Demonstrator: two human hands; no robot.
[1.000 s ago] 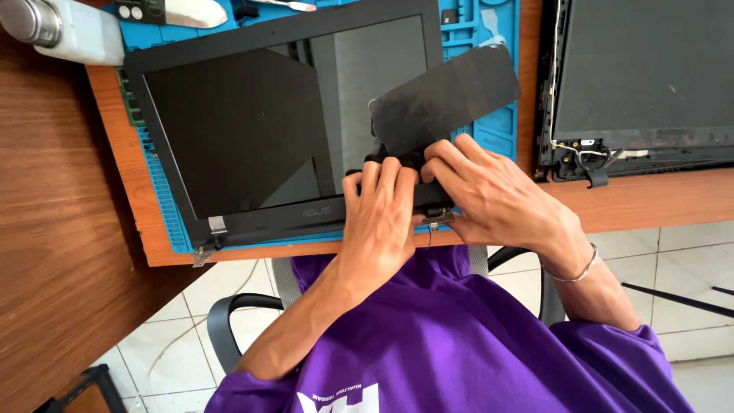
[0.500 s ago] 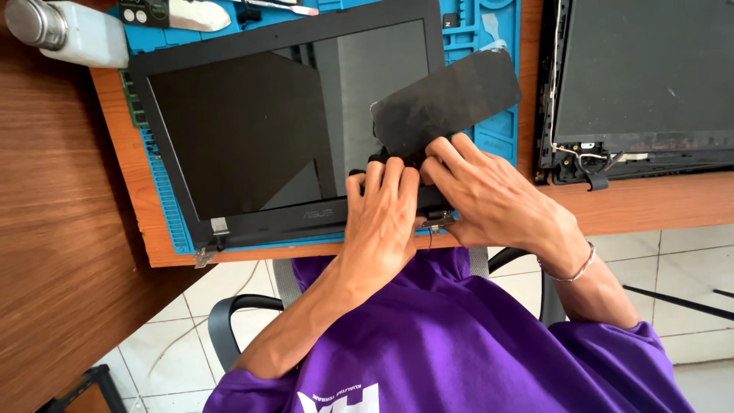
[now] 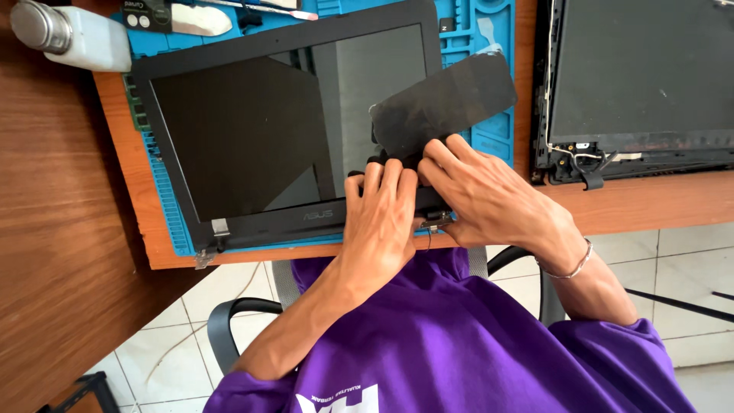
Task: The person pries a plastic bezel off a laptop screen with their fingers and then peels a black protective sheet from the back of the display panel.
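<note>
A dark sheet (image 3: 447,103) lies tilted over the lower right corner of a laptop lid (image 3: 283,130), its near edge pinned under both hands. The left hand (image 3: 382,210) presses flat, fingers extended, on the lid's bottom bezel just beside the sheet's lower left corner; it is not clenched and whether it pinches anything cannot be told. The right hand (image 3: 478,195) lies beside it, touching it, with fingertips on the sheet's lower edge near the right hinge (image 3: 432,223); its grip is likewise hidden.

The lid rests face up on a blue mat (image 3: 489,30) on the wooden counter (image 3: 69,199). A white bottle (image 3: 73,34) and a metal pry tool (image 3: 195,19) sit at the mat's far left, and a second, stripped screen assembly (image 3: 638,76) with loose wires lies to the right.

Judging from the pose, work at this corner is best done with even, shallow pressure from the fingertips, one hand steadying the bezel while the other moves the sheet, keeping clear of the hinge and avoiding any flex of the panel.
</note>
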